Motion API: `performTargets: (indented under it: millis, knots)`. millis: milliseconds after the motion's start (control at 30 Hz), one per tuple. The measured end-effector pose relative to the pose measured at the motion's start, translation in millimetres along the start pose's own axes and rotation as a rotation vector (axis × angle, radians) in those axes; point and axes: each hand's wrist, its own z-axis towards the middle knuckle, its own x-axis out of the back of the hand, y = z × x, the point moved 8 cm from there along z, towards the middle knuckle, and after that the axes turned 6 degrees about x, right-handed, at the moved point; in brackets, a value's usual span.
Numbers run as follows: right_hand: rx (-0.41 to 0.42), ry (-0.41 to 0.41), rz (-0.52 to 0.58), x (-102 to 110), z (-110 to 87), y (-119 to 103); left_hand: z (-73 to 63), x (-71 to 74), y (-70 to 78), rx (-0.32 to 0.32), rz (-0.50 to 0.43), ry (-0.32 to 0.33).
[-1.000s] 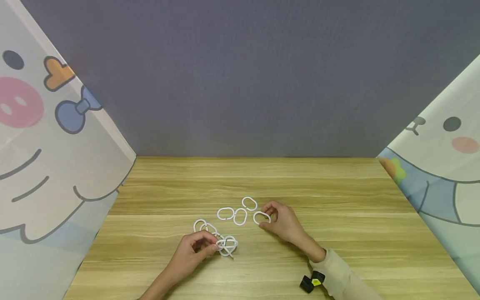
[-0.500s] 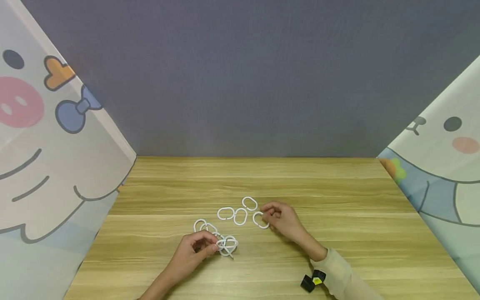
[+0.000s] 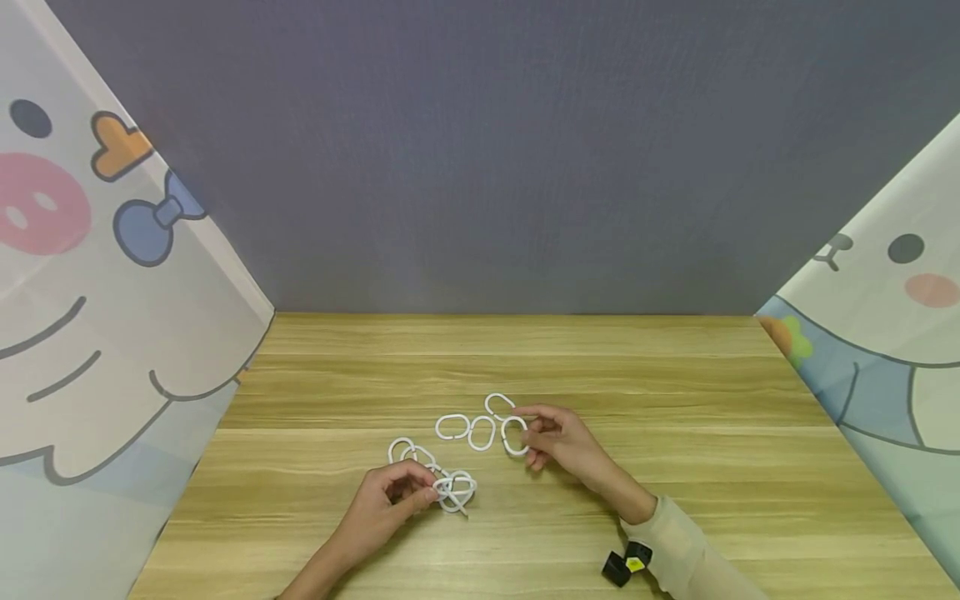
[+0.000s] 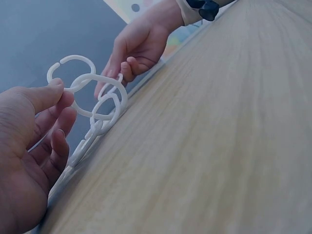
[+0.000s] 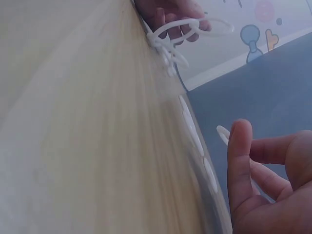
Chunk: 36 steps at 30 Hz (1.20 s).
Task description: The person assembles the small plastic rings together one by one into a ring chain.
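Between thumb and forefinger my left hand [image 3: 390, 500] pinches a white plastic chain link. Several more are joined to it in a chain [image 4: 124, 92], bunched at the fingertips and trailing behind the hand onto the table. To the right, my right hand [image 3: 570, 446] holds a single white oval link [image 3: 504, 435] by its right side. In the right wrist view, part of that link [image 5: 223, 132] shows past the thumb, and the rest is hidden by the fingers. The links have a small split in the ring.
Three loose white links lie between the hands and beyond them: one at left [image 3: 437, 427], one in the middle [image 3: 471, 433] and one farther back [image 3: 491, 398]. A grey panel [image 3: 510, 167] rises behind the wooden table [image 3: 675, 375]. Cartoon-printed panels flank it.
My right hand has shifted its grip on the single link, which has turned more upright and moved slightly left. My left hand and the chain have stayed in place.
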Motion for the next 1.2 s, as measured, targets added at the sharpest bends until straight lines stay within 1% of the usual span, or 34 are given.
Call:
performTargets:
  millis: [100, 233, 400, 567, 667, 800, 933, 1200]
  knots:
    - [-0.011, -0.007, 0.017, -4, -1.3, -2, 0.1, -0.1, -0.4, -0.010, -0.003, -0.002]
    - [0.001, -0.030, 0.051, -10, -3.5, -7, 0.3, 0.1, -0.5, -0.016, -0.004, -0.002]
    - [0.016, -0.041, 0.101, -18, -6.7, -13, 0.4, 0.5, -0.9, -0.003, -0.004, 0.002]
    - [0.035, -0.074, 0.155, -30, -12.2, -24, 0.4, 0.7, -1.7, 0.008, -0.001, 0.006]
    - [0.045, -0.092, 0.148, -38, -15.6, -29, 0.6, 0.7, -1.2, 0.010, -0.005, 0.005]
    - [0.058, -0.117, 0.113, -48, -18.1, -33, 1.3, 0.4, 0.9, 0.003, -0.007, 0.004]
    - [0.065, -0.148, 0.114, -58, -18.9, -35, 1.4, 0.7, 2.4, 0.003, -0.016, 0.003]
    - [0.075, -0.163, 0.104, -70, -17.4, -34, 0.5, 0.2, 1.6, 0.005, -0.019, -0.005]
